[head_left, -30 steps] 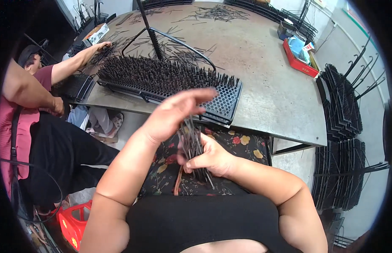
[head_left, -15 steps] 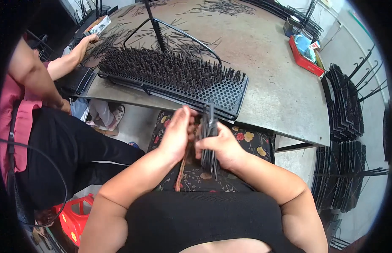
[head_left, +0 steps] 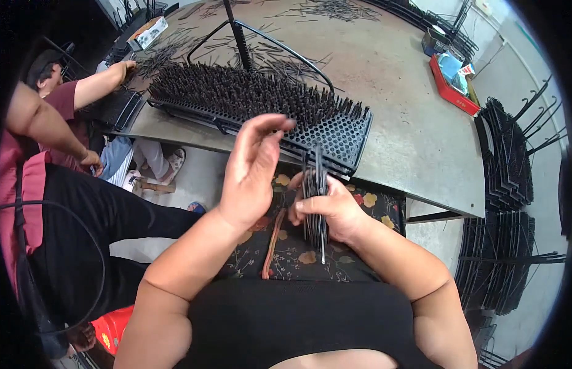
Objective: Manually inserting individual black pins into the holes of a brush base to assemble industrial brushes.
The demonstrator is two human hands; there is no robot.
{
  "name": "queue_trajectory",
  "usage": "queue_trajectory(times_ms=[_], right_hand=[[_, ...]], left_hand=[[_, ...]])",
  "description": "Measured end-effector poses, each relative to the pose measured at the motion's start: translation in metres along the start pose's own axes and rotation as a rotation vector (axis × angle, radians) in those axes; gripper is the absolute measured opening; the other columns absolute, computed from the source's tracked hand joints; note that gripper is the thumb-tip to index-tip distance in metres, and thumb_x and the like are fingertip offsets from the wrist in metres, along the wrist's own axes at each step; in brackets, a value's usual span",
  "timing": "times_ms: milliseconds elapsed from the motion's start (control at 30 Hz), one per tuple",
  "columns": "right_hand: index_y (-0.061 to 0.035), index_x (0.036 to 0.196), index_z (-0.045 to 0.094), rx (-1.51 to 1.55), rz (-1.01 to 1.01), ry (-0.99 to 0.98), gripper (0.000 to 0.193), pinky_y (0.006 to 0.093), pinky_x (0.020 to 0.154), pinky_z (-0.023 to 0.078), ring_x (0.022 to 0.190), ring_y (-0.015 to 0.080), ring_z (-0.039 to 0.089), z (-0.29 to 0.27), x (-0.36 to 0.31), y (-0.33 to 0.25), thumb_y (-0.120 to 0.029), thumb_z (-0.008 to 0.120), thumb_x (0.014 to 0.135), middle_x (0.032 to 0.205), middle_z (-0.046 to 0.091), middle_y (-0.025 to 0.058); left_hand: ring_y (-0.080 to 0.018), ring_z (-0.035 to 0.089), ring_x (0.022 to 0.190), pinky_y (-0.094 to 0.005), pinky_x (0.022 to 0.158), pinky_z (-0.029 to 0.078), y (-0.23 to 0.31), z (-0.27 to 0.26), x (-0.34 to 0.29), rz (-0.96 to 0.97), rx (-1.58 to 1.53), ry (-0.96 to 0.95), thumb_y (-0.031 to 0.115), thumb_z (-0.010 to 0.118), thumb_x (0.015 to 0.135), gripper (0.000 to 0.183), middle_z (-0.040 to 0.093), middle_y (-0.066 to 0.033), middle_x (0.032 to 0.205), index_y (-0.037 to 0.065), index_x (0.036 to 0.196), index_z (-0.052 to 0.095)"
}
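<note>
Far left on my feed: a co-worker in pink point(head_left: 27, 184), standing; past them, a co-worker in a cap point(head_left: 46, 80) with one hand on loose dark rods on the table. Next, black perforated tray point(head_left: 342, 138) at the table's near edge, packed with upright dark rods point(head_left: 237, 95); bare holes at its right end. My left hand point(head_left: 251, 175) is raised, fingers loosely curled, holding nothing; can't tell if the fingertips touch the tray. My right hand point(head_left: 335, 209) grips the rod bundle point(head_left: 313, 212), which is on end over flowered cloth point(head_left: 292, 264), just short of the tray. Right: red bin point(head_left: 452, 92) on the table, then stacked black racks point(head_left: 504, 154).
</note>
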State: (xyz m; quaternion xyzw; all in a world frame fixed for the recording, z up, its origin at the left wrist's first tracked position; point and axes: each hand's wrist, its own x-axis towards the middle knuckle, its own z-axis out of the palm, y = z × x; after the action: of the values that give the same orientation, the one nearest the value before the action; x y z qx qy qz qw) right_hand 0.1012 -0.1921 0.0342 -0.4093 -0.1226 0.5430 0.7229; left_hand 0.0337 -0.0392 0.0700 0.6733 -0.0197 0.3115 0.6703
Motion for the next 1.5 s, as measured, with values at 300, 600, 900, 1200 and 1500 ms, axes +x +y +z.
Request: queue_trajectory(times_ms=[300, 600, 900, 1200, 1500], right_hand=[[-0.003, 0.104, 0.058, 0.0, 0.093, -0.292, 0.039, 0.0429, 0.089, 0.047, 0.089, 0.0264, 0.063, -0.012, 0.0, 0.013, -0.013, 0.076, 0.071, 0.08, 0.064, 0.0086], [-0.0011, 0.095, 0.06, 0.209, -0.148, 0.195, 0.019, 0.0301, 0.071, 0.052, 0.074, 0.0155, 0.063, 0.003, -0.005, -0.003, 0.005, 0.064, 0.077, 0.084, 0.065, 0.0057], [-0.0044, 0.119, 0.046, -1.271, -0.696, 0.084, 0.065, 0.0476, 0.102, 0.037, 0.123, 0.0368, 0.044, -0.023, -0.001, -0.017, -0.034, 0.08, 0.072, 0.136, 0.039, 0.0203], [-0.0039, 0.102, 0.066, -1.378, -1.274, 0.007, 0.039, 0.0385, 0.086, 0.045, 0.095, 0.0296, 0.057, -0.018, -0.02, -0.042, 0.008, 0.061, 0.065, 0.108, 0.058, 0.0144], [-0.0065, 0.095, 0.07, -1.212, -1.131, -0.069, 0.023, 0.0349, 0.073, 0.053, 0.084, 0.0254, 0.065, -0.027, -0.018, -0.043, -0.006, 0.074, 0.072, 0.093, 0.067, 0.007]], left_hand=[[-0.0329, 0.058, 0.112, -0.0402, 0.097, 0.045, 0.003, 0.018, 0.022, -0.258, 0.502, -1.065, 0.038, 0.062, 0.088, 0.051, 0.062, -0.0175, 0.119, 0.002, 0.124, 0.056], [-0.0218, 0.044, 0.124, -0.0344, 0.105, 0.037, -0.03, 0.023, -0.045, -0.621, -0.183, -0.273, -0.002, 0.077, 0.072, 0.088, 0.041, -0.0128, 0.137, -0.001, 0.142, 0.024], [-0.0156, 0.059, 0.101, -0.0305, 0.085, 0.051, -0.019, 0.025, -0.05, -0.845, -0.402, -0.19, -0.009, 0.067, 0.075, 0.043, 0.06, -0.0047, 0.111, 0.002, 0.114, 0.057], [-0.0177, 0.062, 0.072, -0.0292, 0.066, 0.052, -0.007, 0.025, -0.024, -0.729, -0.585, 0.079, 0.001, 0.062, 0.086, 0.008, 0.064, -0.0074, 0.083, 0.0, 0.094, 0.061], [-0.0233, 0.062, 0.073, -0.0365, 0.063, 0.054, -0.018, 0.023, -0.006, -0.97, -0.704, 0.245, 0.01, 0.065, 0.084, 0.015, 0.062, -0.0106, 0.083, 0.002, 0.095, 0.059]])
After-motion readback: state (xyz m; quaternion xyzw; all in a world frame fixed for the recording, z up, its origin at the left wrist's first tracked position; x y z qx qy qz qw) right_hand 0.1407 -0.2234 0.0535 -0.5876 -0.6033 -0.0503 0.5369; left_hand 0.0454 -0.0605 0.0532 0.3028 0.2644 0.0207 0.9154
